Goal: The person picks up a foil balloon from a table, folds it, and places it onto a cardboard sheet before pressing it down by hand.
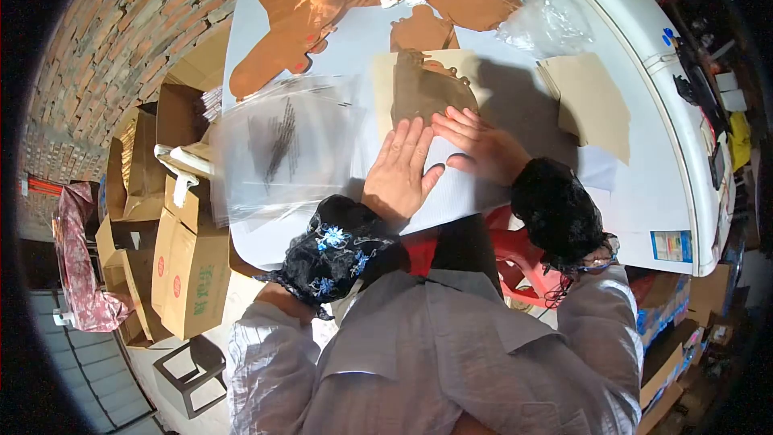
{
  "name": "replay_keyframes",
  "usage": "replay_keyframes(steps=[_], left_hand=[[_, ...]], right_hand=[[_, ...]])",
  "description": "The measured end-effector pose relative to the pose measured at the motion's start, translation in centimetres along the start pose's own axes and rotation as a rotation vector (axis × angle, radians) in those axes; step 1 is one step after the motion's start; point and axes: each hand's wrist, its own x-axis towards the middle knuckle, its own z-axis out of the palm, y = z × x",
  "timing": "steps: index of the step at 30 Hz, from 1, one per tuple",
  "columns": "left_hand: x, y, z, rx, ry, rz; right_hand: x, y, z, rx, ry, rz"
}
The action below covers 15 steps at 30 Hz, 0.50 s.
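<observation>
On the white table a brown fabric piece [431,87] with a scalloped right edge lies over a beige card sheet [382,80]. My left hand [400,167] rests flat with its fingertips at the fabric's lower edge, thumb spread to the right. My right hand [481,143] lies beside it, fingers stretched over the fabric's lower right corner. Neither hand grips anything. A stack of clear plastic bags [282,141] lies left of my left hand. To the right is a stack of beige card sheets [592,101].
More brown fabric [278,44] is heaped along the table's far side, near crumpled clear plastic [547,20]. Cardboard boxes [189,274] and a dark stool frame [191,374] stand at the left. A red chair [519,254] is under the near edge.
</observation>
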Motion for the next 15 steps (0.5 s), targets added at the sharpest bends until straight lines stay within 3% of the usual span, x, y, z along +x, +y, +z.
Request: replay_keyframes(steps=[15], left_hand=[[0.1,0.2,-0.6,0.068,-0.024,-0.015]], right_hand=[[-2.4,1.6,-1.1,-0.056,-0.004,0.054]])
